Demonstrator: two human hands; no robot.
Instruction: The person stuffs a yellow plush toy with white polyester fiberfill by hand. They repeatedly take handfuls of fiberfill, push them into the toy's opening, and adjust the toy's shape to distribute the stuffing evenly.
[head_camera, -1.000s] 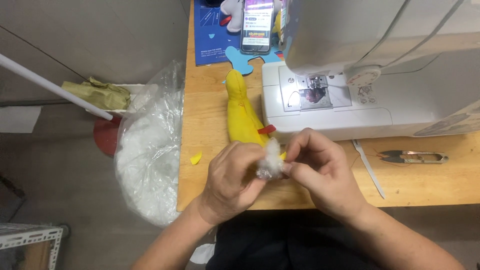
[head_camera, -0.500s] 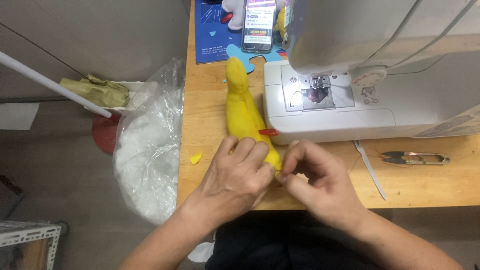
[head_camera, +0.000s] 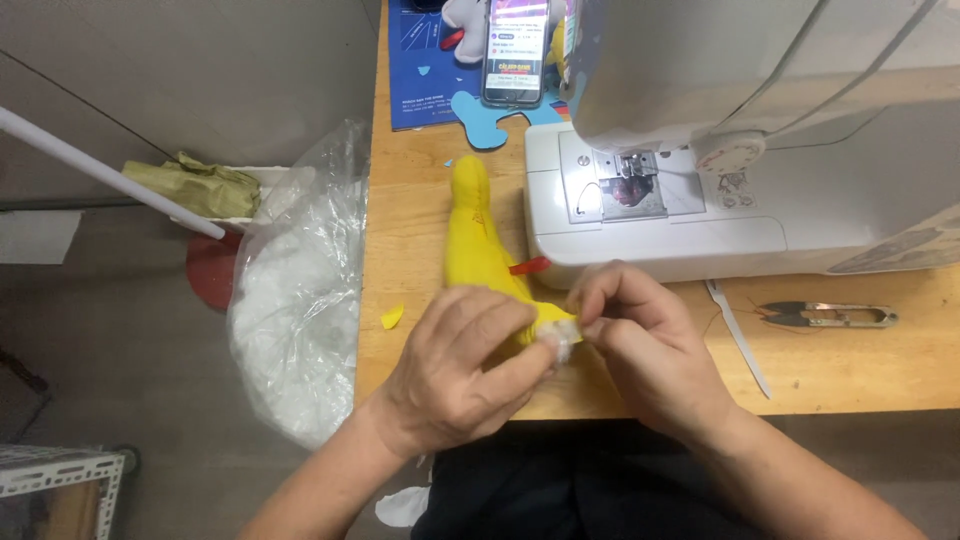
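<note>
A long yellow fabric toy (head_camera: 475, 240) with a small red tab lies on the wooden table (head_camera: 860, 370), beside the white sewing machine (head_camera: 700, 140). My left hand (head_camera: 460, 370) wraps around the toy's near end. My right hand (head_camera: 640, 340) pinches a tuft of white stuffing (head_camera: 558, 342) at the toy's opening, between both hands. The opening itself is mostly hidden by my fingers.
A clear plastic bag of white stuffing (head_camera: 295, 300) hangs off the table's left edge. Thread snips (head_camera: 825, 316) and a thin white strip (head_camera: 738, 335) lie at the right. A phone (head_camera: 515, 50) and blue paper sit at the back. A yellow scrap (head_camera: 391, 317) lies near the bag.
One second ago the white tuft stood loose between my fingers above the toy. My left hand then closed over the toy's end, and now the tuft is pressed at the opening.
</note>
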